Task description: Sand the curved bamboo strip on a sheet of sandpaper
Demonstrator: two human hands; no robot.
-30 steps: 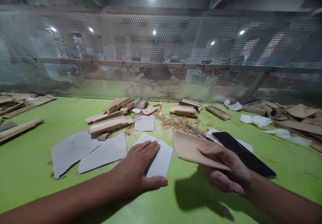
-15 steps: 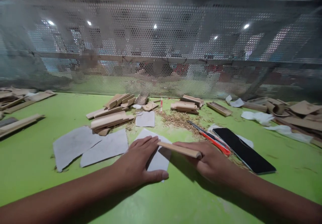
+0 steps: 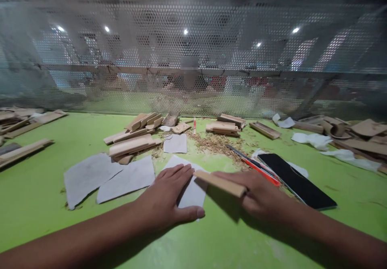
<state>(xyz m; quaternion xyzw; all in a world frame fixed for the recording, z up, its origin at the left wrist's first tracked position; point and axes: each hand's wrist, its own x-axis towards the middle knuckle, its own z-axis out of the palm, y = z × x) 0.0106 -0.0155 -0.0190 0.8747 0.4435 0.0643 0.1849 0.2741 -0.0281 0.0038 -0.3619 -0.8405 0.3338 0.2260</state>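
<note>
Left hand (image 3: 171,194): palm down, fingers flat and together, thumb spread, grasping nothing, laid over a white sheet (image 3: 193,194) on the green worktop (image 3: 199,245). Right hand (image 3: 256,192): clasped round one end of a bamboo slat (image 3: 222,184), which is turned nearly edge-on; its far end is just beside the left fingertips, above the sheet; contact with the paper cannot be told. Near the right wrist: red-handled tool (image 3: 261,170) with a dark, narrow blade, then a black smartphone (image 3: 298,182), screen up. Left of the left hand: two torn white sheets, one (image 3: 87,176) beside the other (image 3: 128,180). Beyond the hands: a small square sheet (image 3: 175,143), scattered shavings (image 3: 208,144), a left bamboo stack (image 3: 133,144), a smaller right stack (image 3: 222,128), and one trough-shaped bamboo piece (image 3: 265,130), apparently hollow side up. Far right: crumpled tissue (image 3: 311,140) beside a bamboo heap (image 3: 359,136). Behind everything: perforated screen (image 3: 151,91).
</note>
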